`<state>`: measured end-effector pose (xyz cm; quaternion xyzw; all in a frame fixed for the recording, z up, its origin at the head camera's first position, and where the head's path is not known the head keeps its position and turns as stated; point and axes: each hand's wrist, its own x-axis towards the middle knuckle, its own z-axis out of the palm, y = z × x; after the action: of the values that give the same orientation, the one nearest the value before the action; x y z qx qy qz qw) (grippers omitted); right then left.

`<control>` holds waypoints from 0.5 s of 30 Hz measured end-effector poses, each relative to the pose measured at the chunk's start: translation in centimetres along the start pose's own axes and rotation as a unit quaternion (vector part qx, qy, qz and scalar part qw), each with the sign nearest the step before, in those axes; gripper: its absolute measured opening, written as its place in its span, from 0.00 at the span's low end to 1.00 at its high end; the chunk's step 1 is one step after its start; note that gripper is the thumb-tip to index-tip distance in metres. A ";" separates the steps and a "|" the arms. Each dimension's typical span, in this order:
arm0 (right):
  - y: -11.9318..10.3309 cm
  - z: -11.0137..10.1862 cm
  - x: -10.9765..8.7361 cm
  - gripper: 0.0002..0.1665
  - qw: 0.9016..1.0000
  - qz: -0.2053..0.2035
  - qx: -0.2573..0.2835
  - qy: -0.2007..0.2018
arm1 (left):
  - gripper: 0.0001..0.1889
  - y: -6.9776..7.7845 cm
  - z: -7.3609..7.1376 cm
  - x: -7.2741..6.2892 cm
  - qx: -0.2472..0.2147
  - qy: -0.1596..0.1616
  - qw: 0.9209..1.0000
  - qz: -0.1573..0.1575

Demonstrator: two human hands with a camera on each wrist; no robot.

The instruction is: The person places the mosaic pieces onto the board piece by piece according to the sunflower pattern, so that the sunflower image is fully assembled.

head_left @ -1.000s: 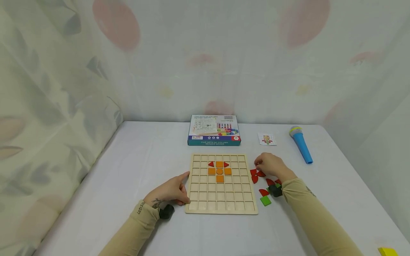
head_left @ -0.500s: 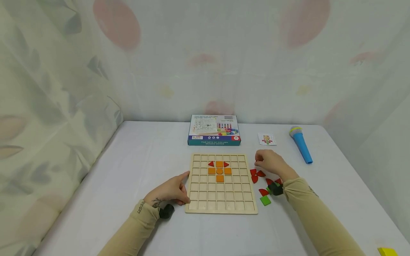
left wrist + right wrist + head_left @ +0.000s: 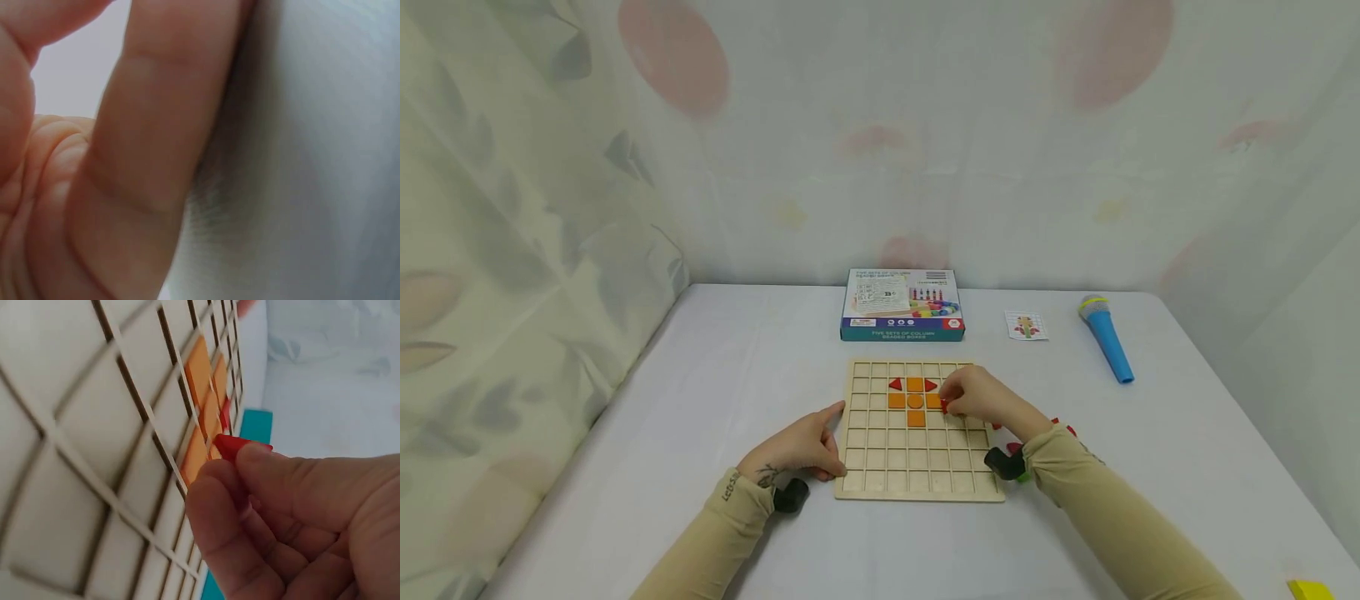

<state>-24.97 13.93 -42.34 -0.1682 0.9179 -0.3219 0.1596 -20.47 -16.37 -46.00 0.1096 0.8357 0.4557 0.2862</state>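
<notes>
A pale wooden grid board lies on the white table. In its upper middle, orange square tiles surround a round orange tile, with small red triangle tiles beside the topmost square. Thumb and forefinger of my left hand reach out to touch the board's left edge. My right hand, over the board's right part, pinches a red tile between thumb and forefinger, close to the right orange square. Its full shape is partly hidden. The left wrist view shows only blurred fingers.
Loose red tiles and a green tile lie right of the board, partly under the right wrist. Behind stand a toy box, a pattern card and a blue toy microphone. A yellow object sits lower right.
My right hand has moved left from the loose tiles to above the board, carrying a red tile. My left hand stays at the board's left edge.
</notes>
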 end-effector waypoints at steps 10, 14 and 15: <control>0.1 2.1 0.3 0.02 1.000 -0.015 0.000 -0.001 | 0.58 -0.2 0.0 0.0 -0.003 -0.001 1.000 0.003; 0.0 2.2 0.3 0.02 1.000 -0.019 -0.015 0.004 | 0.58 -0.3 0.0 0.1 -0.005 -0.001 1.000 0.004; 0.0 2.2 0.3 0.03 0.999 -0.021 -0.023 0.006 | 0.58 -0.3 0.0 0.1 -0.005 -0.001 1.000 0.003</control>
<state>-24.29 12.60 -44.03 -0.1893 0.9222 -0.3049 0.1438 -20.49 -16.50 -46.28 0.1111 0.8327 0.4611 0.2859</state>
